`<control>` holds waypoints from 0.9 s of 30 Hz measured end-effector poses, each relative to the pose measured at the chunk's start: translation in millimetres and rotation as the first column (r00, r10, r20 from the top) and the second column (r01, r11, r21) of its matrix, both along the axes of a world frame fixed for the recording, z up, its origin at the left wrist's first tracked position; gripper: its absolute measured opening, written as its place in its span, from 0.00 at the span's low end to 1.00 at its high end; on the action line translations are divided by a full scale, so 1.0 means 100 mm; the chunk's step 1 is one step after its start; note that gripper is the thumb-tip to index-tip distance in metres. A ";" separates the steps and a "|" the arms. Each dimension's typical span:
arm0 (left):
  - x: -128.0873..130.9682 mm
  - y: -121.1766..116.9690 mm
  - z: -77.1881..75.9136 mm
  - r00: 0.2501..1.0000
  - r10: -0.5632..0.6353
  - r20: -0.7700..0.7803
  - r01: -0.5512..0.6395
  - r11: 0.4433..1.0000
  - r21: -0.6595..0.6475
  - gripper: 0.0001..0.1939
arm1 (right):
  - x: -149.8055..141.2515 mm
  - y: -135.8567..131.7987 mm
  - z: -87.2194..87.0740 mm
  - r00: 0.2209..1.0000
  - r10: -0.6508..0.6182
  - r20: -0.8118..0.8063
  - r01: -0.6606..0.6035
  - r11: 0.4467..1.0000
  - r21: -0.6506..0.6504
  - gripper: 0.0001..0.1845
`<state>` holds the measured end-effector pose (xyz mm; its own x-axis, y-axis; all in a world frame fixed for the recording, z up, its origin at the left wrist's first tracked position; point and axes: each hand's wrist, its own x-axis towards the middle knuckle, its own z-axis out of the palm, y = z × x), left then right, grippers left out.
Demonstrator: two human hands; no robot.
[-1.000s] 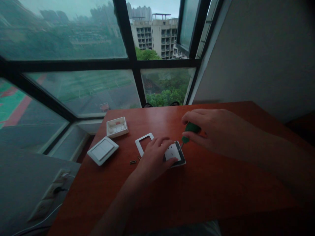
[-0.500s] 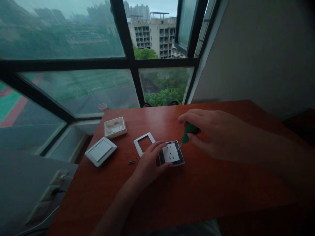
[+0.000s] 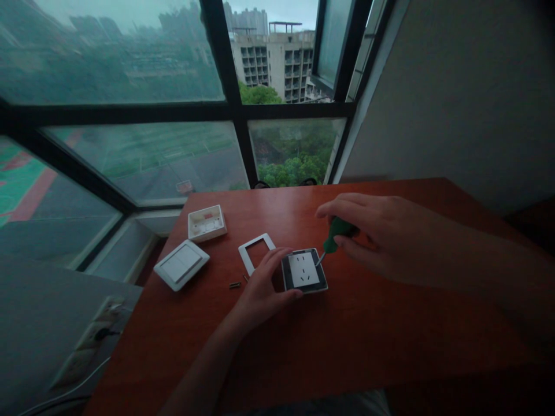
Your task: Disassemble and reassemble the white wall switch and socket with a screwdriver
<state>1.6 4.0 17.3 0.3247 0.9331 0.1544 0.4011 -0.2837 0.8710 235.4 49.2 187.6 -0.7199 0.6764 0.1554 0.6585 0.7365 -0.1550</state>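
Observation:
A wall socket (image 3: pixel 304 270) with a white face and dark surround lies on the table in front of me. My left hand (image 3: pixel 264 286) grips it from the left, fingers at its far edge and thumb at its near edge. In my right hand (image 3: pixel 368 231) is a green-handled screwdriver (image 3: pixel 333 240), tilted, its tip at the right side of the socket's face. Any screw under the tip is too small to make out. Just beyond my left fingers lies a white cover frame (image 3: pixel 248 261).
A white switch panel (image 3: pixel 181 266) and an open white back box (image 3: pixel 207 224) sit at the table's left side. Small screws (image 3: pixel 235 285) lie left of my left hand. Behind the wooden table (image 3: pixel 347 341) are windows; wall outlets (image 3: pixel 91 335) with cables are at lower left.
The view has shifted slightly, so everything sits a little further right. My left fingers have drawn back a little toward the socket's upper left corner. The screwdriver stays at the same side of the socket.

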 end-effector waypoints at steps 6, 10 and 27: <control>0.01 0.00 -0.01 1.000 0.002 0.030 -0.001 1.000 -0.019 0.38 | -0.05 0.00 0.01 0.999 -0.040 0.035 0.039 0.999 0.037 0.14; 0.01 0.00 -0.02 0.999 0.014 0.029 -0.013 1.000 -0.029 0.39 | -0.11 0.01 -0.02 0.967 -0.205 0.149 0.182 0.971 0.156 0.12; 0.02 0.01 -0.03 0.999 -0.002 0.047 0.005 0.999 -0.052 0.36 | -0.13 0.04 -0.05 0.938 -0.303 0.169 0.269 0.942 0.198 0.13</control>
